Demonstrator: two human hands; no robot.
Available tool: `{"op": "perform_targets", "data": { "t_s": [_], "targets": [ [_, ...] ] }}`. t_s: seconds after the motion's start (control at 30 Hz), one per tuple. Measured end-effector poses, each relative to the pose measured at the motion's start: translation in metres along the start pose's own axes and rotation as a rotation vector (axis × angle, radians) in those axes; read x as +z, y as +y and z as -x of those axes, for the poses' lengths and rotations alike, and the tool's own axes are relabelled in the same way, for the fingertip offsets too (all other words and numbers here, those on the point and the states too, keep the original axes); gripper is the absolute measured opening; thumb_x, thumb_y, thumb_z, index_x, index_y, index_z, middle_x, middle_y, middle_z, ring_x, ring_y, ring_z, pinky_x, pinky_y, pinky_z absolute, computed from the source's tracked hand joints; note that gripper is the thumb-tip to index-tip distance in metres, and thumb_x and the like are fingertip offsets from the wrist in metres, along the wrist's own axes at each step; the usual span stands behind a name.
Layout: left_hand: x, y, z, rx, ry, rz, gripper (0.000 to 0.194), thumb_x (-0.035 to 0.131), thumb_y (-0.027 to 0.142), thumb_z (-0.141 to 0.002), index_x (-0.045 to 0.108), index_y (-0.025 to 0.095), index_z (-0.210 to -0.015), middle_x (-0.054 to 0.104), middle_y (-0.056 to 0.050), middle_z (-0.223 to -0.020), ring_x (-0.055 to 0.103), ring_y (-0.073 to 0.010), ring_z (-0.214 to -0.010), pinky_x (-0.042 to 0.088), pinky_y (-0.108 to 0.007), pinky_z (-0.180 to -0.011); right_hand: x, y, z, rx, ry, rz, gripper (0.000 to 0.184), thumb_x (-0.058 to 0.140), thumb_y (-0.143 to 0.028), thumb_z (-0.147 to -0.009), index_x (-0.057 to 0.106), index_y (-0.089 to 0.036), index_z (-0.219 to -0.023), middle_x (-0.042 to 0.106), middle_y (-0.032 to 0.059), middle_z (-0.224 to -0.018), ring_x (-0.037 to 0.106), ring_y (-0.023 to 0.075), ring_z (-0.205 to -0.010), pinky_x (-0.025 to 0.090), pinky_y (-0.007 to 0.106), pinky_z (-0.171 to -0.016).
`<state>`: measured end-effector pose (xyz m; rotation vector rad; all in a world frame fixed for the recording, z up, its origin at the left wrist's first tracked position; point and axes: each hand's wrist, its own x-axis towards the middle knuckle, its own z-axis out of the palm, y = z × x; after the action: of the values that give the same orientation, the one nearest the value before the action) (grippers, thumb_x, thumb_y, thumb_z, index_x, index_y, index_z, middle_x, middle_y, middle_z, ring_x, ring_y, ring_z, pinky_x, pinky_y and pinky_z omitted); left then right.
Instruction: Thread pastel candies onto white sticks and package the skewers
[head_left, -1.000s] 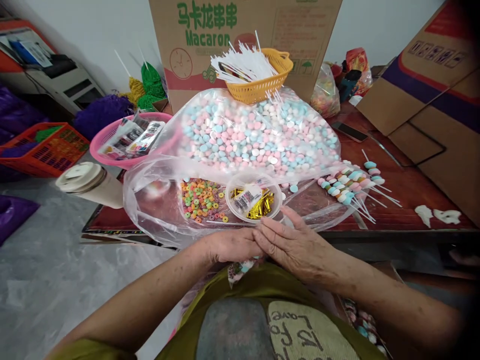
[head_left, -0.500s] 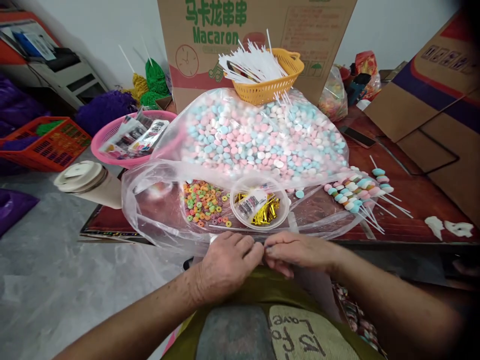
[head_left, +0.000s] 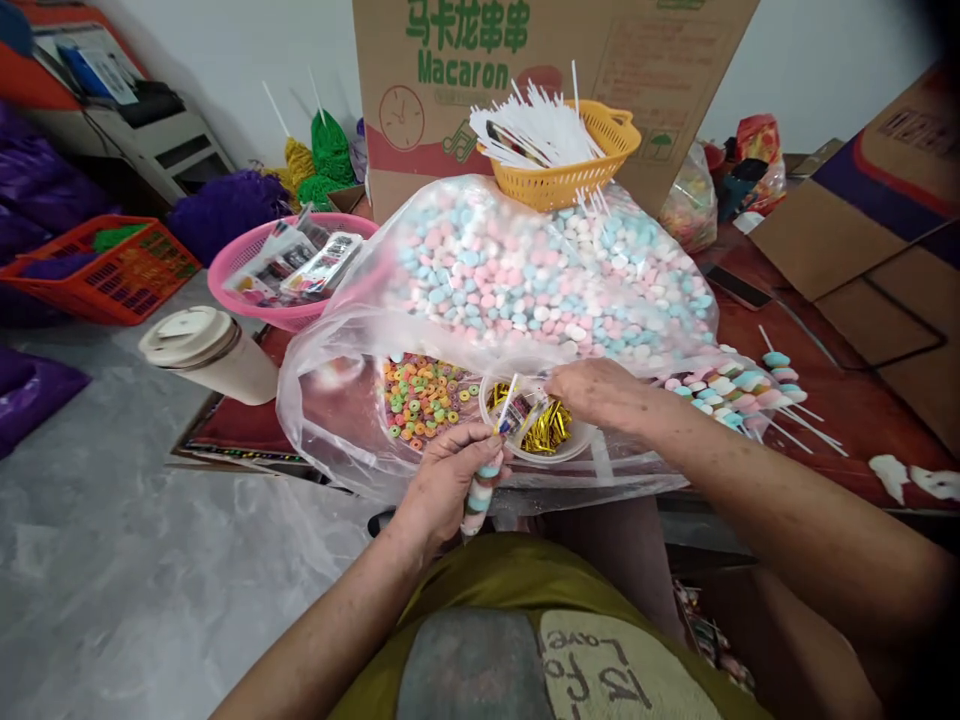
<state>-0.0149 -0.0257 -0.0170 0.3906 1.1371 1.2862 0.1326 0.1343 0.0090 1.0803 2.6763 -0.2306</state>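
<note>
My left hand (head_left: 459, 472) is closed round a marshmallow skewer (head_left: 478, 500) near the table's front edge. Its blue, white, pink and brown pieces hang below my fingers, seemingly in clear wrap, and its white stick points up past my thumb. My right hand (head_left: 596, 392) reaches to the far right rim of a round clear tub (head_left: 574, 447). Its fingers are bent together, and whatever they hold is hidden. Inside the tub lie gold twist ties (head_left: 547, 428) and a small printed packet (head_left: 517, 412). Ring-shaped cereal (head_left: 424, 400) lies left of the tub.
Behind is a large clear bag of marshmallows (head_left: 487, 270), with a yellow basket (head_left: 555, 185) of white sticks on top. A pink basket (head_left: 259, 310) and a lidded cup (head_left: 225, 360) stand left. Finished skewers (head_left: 739, 390) and a phone (head_left: 739, 287) lie right.
My hands were together at the table edge and have parted. The left now shows the skewer raised upright; the right has moved forward to the tub. The view has shifted left.
</note>
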Motion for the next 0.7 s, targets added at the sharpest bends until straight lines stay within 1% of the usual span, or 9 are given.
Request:
{"op": "perform_targets", "data": {
  "t_s": [0.03,0.1,0.2,0.33,0.43,0.5,0.57,0.63,0.7],
  "targets": [
    [0.002,0.001,-0.001,0.004,-0.017,0.011,0.024,0.072,0.031,-0.061,0.056,0.015,-0.069,0.06,0.0,-0.063,0.057,-0.0094,-0.051,0.035,-0.013,-0.033,-0.004,0.002,0.005,-0.002,0.008,-0.028,0.015,0.052,-0.01,-0.074,0.064,-0.016,-0.069,0.062,0.0053,-0.065,0.054,0.0156,-0.06,0.033,0.025,-0.054],
    [0.007,0.002,-0.003,-0.001,-0.06,0.019,0.023,0.071,0.032,-0.064,0.056,0.015,-0.07,0.06,0.0,-0.061,0.05,-0.0076,-0.042,0.033,-0.013,-0.029,-0.007,0.004,0.016,-0.013,0.033,-0.087,0.021,0.044,-0.016,-0.082,0.065,-0.017,-0.078,0.062,0.0029,-0.067,0.053,0.0129,-0.059,0.033,0.023,-0.054],
    [0.011,0.005,-0.006,-0.024,-0.109,0.022,0.023,0.069,0.033,-0.066,0.057,0.016,-0.075,0.059,0.001,-0.057,0.041,-0.0063,-0.034,0.027,-0.015,-0.023,-0.003,0.005,0.031,-0.018,0.1,-0.246,0.03,0.034,-0.022,-0.087,0.064,-0.017,-0.083,0.061,0.0004,-0.068,0.052,0.0106,-0.06,0.034,0.021,-0.054],
    [0.018,0.011,-0.009,-0.008,-0.099,0.081,0.024,0.072,0.03,-0.063,0.055,0.016,-0.074,0.059,0.002,-0.057,0.043,-0.0062,-0.034,0.03,-0.015,-0.025,0.004,-0.005,0.045,-0.007,0.239,-0.688,0.027,0.043,-0.031,-0.083,0.062,-0.015,-0.075,0.052,-0.0016,-0.059,0.047,0.011,-0.057,0.034,0.021,-0.051],
    [0.025,0.012,-0.014,0.045,-0.079,0.108,0.022,0.073,0.025,-0.06,0.056,0.014,-0.069,0.061,0.0,-0.062,0.052,-0.0072,-0.043,0.038,-0.015,-0.033,0.0,-0.023,0.06,-0.031,0.337,-0.956,0.026,0.047,-0.035,-0.082,0.061,-0.015,-0.075,0.046,-0.003,-0.057,0.041,0.0094,-0.053,0.032,0.021,-0.047],
    [0.029,0.011,-0.016,0.075,-0.078,0.105,0.021,0.073,0.024,-0.06,0.056,0.013,-0.065,0.061,0.0,-0.061,0.053,-0.0065,-0.045,0.037,-0.014,-0.035,-0.001,-0.039,0.069,-0.084,0.42,-1.073,0.025,0.048,-0.034,-0.083,0.063,-0.014,-0.086,0.047,-0.0025,-0.06,0.042,0.0092,-0.053,0.033,0.021,-0.048],
    [0.032,0.008,-0.016,0.066,-0.089,0.088,0.021,0.071,0.027,-0.062,0.055,0.014,-0.063,0.055,0.003,-0.052,0.045,-0.0049,-0.037,0.031,-0.013,-0.03,0.002,-0.052,0.074,-0.15,0.443,-1.131,0.029,0.045,-0.03,-0.085,0.062,-0.015,-0.104,0.052,-0.0008,-0.067,0.045,0.0094,-0.057,0.037,0.021,-0.051],
    [0.034,0.004,-0.016,0.055,-0.073,0.068,0.02,0.069,0.03,-0.063,0.056,0.015,-0.065,0.048,0.006,-0.044,0.036,-0.0046,-0.03,0.025,-0.014,-0.026,0.009,-0.06,0.073,-0.198,0.394,-1.156,0.037,0.043,-0.027,-0.087,0.055,-0.016,-0.12,0.057,0.0011,-0.075,0.048,0.0097,-0.062,0.04,0.022,-0.056],
    [0.034,0.0,-0.015,0.064,-0.047,0.053,0.017,0.068,0.028,-0.062,0.059,0.015,-0.068,0.047,0.007,-0.042,0.034,-0.0045,-0.029,0.024,-0.014,-0.026,0.016,-0.062,0.069,-0.219,0.326,-1.18,0.046,0.041,-0.024,-0.088,0.043,-0.016,-0.132,0.059,0.0018,-0.081,0.05,0.0098,-0.066,0.042,0.023,-0.061]
  ]
}}
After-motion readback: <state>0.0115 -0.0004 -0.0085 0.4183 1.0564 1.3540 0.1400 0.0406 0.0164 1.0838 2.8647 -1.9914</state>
